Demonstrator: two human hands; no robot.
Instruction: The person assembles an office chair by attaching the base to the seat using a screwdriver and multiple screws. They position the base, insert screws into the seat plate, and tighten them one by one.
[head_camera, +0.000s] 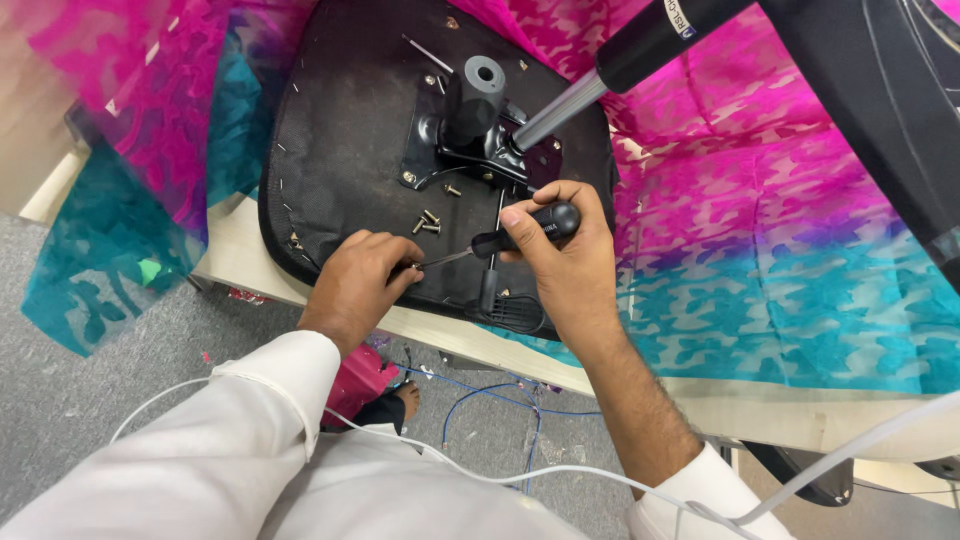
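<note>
An upside-down black chair seat (340, 130) lies on a table, its black metal mounting plate (455, 140) facing up with a gas-lift cylinder (590, 85) slanting off to the upper right. My right hand (560, 255) grips the black handle of a screwdriver (520, 232), whose shaft points left. My left hand (360, 285) pinches at the screwdriver's tip near the seat's front edge; what it holds there is hidden by the fingers. Several loose screws (428, 222) lie on the seat just above my left hand.
A pink and teal patterned cloth (760, 240) covers the light wooden table (450, 335). A black chair part (880, 110) fills the top right. Blue cables (490, 395) and a foot (405, 400) are on the grey floor below. A white cord (560, 472) crosses my lap.
</note>
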